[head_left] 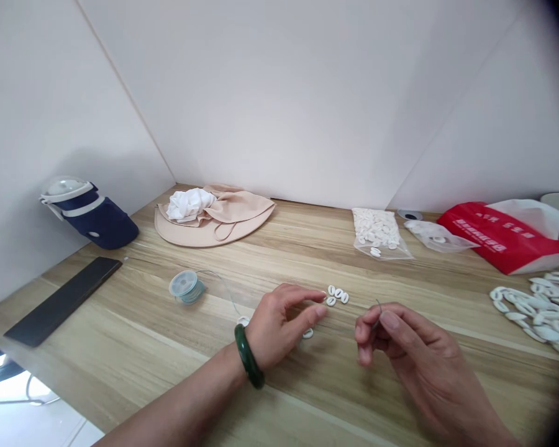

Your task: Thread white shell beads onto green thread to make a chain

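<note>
My left hand [286, 323], with a green bangle [249, 357] at its wrist, rests low over the wooden table. Its thumb and index finger are apart, the index fingertip right by a small cluster of white cowrie shells [338, 293]. Another shell [308, 333] shows partly below the thumb. My right hand [400, 341] is raised to the right of the cluster and pinches a thin cord [379, 305] whose tip sticks up between thumb and fingers. A spool of pale blue cord [187, 287] lies to the left, its strand running toward a shell [243, 321] beside my left wrist.
Along the back lie a beige sun hat [214, 217] with a white cloth, a clear bag of shells [377, 231], a smaller plastic bag [440, 237] and a red package [498, 236]. Strung shells [540, 310] are heaped at right. A blue-covered bottle [90, 211] and dark strip [65, 298] are left.
</note>
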The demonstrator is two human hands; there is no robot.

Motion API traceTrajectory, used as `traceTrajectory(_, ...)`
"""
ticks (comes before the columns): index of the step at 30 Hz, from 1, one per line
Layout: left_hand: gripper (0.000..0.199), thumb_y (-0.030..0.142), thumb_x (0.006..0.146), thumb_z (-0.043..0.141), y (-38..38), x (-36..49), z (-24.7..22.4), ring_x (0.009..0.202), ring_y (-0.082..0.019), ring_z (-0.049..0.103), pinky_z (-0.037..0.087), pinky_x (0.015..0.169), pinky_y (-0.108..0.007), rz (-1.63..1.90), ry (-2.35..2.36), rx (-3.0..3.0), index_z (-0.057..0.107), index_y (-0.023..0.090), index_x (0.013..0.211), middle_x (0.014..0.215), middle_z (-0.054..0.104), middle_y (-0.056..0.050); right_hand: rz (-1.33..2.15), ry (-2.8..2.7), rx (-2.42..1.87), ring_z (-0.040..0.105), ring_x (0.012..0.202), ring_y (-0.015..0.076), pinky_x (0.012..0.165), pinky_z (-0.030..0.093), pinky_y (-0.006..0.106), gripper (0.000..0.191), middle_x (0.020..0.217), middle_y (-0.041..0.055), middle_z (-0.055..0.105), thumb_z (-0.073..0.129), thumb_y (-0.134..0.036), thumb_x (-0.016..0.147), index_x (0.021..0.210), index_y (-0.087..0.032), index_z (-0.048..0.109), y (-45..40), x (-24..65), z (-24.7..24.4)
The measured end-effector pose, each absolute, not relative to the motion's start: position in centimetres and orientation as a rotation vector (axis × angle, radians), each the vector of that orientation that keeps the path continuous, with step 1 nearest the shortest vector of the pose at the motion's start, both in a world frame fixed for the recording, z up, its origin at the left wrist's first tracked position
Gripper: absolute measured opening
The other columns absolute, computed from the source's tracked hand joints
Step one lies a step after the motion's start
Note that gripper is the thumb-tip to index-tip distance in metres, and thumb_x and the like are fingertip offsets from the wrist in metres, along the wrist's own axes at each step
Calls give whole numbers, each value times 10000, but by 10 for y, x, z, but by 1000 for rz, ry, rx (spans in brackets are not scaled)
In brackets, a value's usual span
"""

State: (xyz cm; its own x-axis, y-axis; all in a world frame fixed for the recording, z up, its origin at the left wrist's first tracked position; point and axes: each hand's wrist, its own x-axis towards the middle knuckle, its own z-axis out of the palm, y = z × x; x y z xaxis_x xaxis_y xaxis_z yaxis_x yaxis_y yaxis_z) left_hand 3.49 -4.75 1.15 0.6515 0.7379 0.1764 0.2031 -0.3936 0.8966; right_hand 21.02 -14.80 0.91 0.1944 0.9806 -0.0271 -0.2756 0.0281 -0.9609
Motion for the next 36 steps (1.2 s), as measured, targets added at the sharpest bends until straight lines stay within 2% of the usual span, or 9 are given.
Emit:
traceTrajectory(3,539,404,639,756,-51,35,4,1052,-246,557,439,927,-379,608,719,2085,633,234,1135,1114,647,-84,1148,-828,-1084,591,554,122,556,479,241,179,695,16,657,533,-311,873,830,-208,674,-149,216,7)
traceTrajectory(5,596,350,600,788,-54,37,-3,1075,-256,527,431,938,-395,568,700,2206,616,226,1156,1147,619,-92,1137,-798,-1082,565,526,108,528,455,226,169,662,10,640,540,-307,869,835,-206,671,-149,219,7)
traceTrajectory(10,182,188,786,613,-60,41,-14,1027,-209,530,443,911,-348,605,704,2353,690,206,950,1052,628,-72,1138,-712,-1081,490,477,87,476,401,203,159,558,-9,561,577,-318,840,796,-193,665,-150,223,10)
traceTrajectory(15,197,149,832,535,-58,33,-11,960,-197,546,469,850,-325,572,689,2402,692,187,945,985,643,-77,1076,-602,-1057,410,454,72,431,342,186,172,501,-25,469,595,-326,817,748,-179,654,-150,230,16)
traceTrajectory(21,302,131,882,439,-56,8,-7,901,-176,560,481,807,-301,551,640,2427,655,195,1083,948,651,-86,1086,-604,-1050,367,445,65,422,312,189,179,489,-34,427,596,-330,814,747,-175,654,-149,233,18)
traceTrajectory(24,357,130,884,435,-54,-2,-7,885,-177,561,485,800,-308,583,677,2433,580,203,1202,934,654,-85,1089,-609,-1067,368,452,63,421,308,184,171,493,-36,419,609,-326,806,749,-172,659,-148,232,16)
traceTrajectory(30,254,170,872,485,-48,-15,-4,849,-176,581,498,759,-297,573,703,2494,683,205,1028,890,670,-79,1066,-600,-1097,333,446,65,405,278,186,161,490,-41,397,632,-325,786,742,-173,662,-145,234,12)
traceTrajectory(36,289,197,852,535,-45,-26,-6,855,-174,579,497,769,-296,570,786,2487,632,199,1123,911,664,-76,1032,-601,-1117,289,444,66,412,249,197,170,478,-52,341,592,-307,818,735,-174,659,-145,237,10)
